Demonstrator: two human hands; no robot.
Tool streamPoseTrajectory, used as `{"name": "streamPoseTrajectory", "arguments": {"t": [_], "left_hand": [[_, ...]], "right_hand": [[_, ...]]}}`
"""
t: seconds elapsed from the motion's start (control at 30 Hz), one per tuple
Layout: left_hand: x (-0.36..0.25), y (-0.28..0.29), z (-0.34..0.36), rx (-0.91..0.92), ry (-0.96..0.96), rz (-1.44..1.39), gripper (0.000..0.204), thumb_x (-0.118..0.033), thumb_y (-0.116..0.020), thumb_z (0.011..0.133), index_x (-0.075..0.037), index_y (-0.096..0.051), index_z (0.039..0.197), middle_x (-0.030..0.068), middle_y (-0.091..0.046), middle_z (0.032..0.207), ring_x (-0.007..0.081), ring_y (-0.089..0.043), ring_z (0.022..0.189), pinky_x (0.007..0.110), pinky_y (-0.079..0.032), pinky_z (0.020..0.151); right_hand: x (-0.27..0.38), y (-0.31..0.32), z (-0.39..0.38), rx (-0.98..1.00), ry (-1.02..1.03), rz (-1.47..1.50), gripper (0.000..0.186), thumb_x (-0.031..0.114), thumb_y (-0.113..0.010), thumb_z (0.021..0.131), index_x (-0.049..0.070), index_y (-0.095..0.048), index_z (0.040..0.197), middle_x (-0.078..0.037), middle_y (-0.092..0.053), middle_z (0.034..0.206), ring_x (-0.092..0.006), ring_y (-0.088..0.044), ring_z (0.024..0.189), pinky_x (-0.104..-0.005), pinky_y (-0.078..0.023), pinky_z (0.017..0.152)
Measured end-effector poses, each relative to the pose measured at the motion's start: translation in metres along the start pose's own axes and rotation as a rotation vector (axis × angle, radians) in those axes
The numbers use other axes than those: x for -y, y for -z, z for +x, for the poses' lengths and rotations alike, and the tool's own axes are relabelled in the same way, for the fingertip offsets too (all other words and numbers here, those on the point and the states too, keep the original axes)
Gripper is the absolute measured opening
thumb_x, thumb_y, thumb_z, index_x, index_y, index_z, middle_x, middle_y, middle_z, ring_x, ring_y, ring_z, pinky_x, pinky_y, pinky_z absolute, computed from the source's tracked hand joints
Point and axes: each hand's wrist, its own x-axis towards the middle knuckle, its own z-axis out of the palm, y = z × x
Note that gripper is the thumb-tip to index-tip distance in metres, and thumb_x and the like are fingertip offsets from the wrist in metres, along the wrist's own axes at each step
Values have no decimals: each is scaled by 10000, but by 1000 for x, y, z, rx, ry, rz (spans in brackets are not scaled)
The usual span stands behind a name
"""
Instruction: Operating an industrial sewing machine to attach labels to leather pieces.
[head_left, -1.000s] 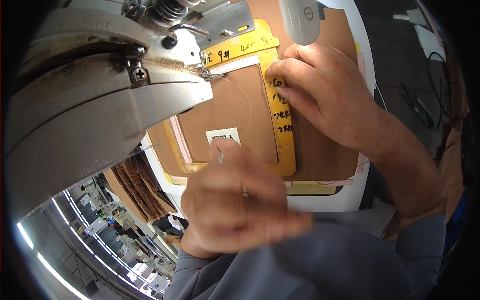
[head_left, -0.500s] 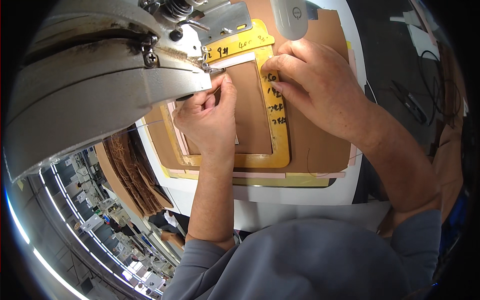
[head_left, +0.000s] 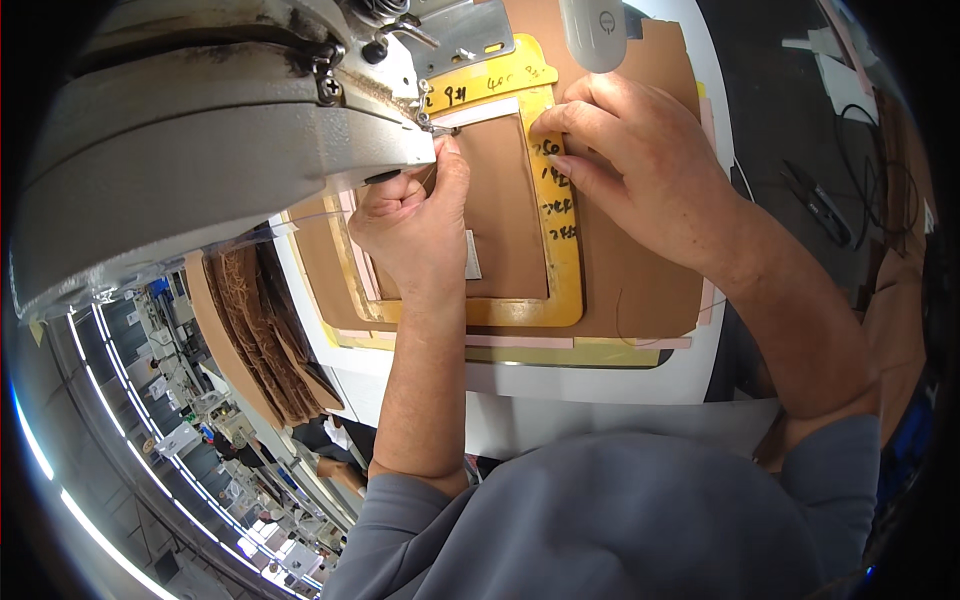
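While the left hand (head_left: 415, 222) is up beside the sewing-machine head (head_left: 220, 160), is it gripping anything?
– Thumb and index tip pinched together, other fingers curled in. Can't tell if anything's between them.
– Right hand (head_left: 650, 170)?
– Not clenched. Fingers bent, apart, tips resting on right bar of the yellow frame (head_left: 567, 290).
– Frame position?
– Lying on the brown sheet (head_left: 630, 250), upper left corner hidden by the machine head. Brown panel (head_left: 508, 200) shows inside its opening.
– White label (head_left: 473, 258)?
– On that panel, just right of the left hand, which hides part of it.
– Underneath?
– White counter (head_left: 560, 385). Brown stack (head_left: 250, 330) off to the left.
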Motion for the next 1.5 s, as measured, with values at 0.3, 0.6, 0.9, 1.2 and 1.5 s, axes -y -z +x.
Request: {"name": "streamPoseTrajectory", "arguments": {"t": [0.3, 0.6, 0.9, 1.2, 1.5], "left_hand": [[-2, 0, -1, 7, 109, -89, 129, -9, -804, 862, 43, -791, 979, -131, -424, 594, -23, -330, 537, 172, -251, 538], [-1, 0, 2, 19, 107, -94, 149, -43, -813, 840, 59, -789, 946, -123, -443, 602, -15, -357, 545, 188, -284, 516], [6, -2, 4, -10, 87, -95, 155, -124, -835, 822, -16, -818, 931, -98, -548, 600, -3, -432, 557, 194, -355, 533], [13, -3, 4, 7, 58, -76, 124, -150, -823, 792, -83, -830, 896, -105, -579, 609, 6, -477, 577, 214, -412, 583], [15, -7, 5, -66, 10, -67, 114, -227, -821, 749, -122, -783, 726, -77, -590, 513, 90, -541, 479, 273, -423, 597]], "right_hand": [[-1, -1, 1, 29, -13, 12, 185, 122, -740, 855, 125, -689, 1033, -54, -594, 983, -269, -636, 941, -421, -518, 839], [1, 1, 2, 66, -42, 69, 203, 93, -740, 861, 109, -693, 1057, -84, -620, 1016, -302, -644, 924, -430, -529, 810], [14, 6, 6, 107, -40, 0, 190, 119, -721, 926, 70, -698, 1108, -90, -637, 1015, -222, -703, 881, -322, -600, 787], [15, 8, 7, 149, -58, -58, 183, 141, -719, 937, 77, -706, 1108, -84, -640, 1022, -210, -708, 852, -315, -580, 783], [13, 7, 7, 144, -45, -47, 190, 154, -719, 940, 84, -706, 1117, -78, -635, 1009, -202, -698, 840, -317, -578, 777]]}}
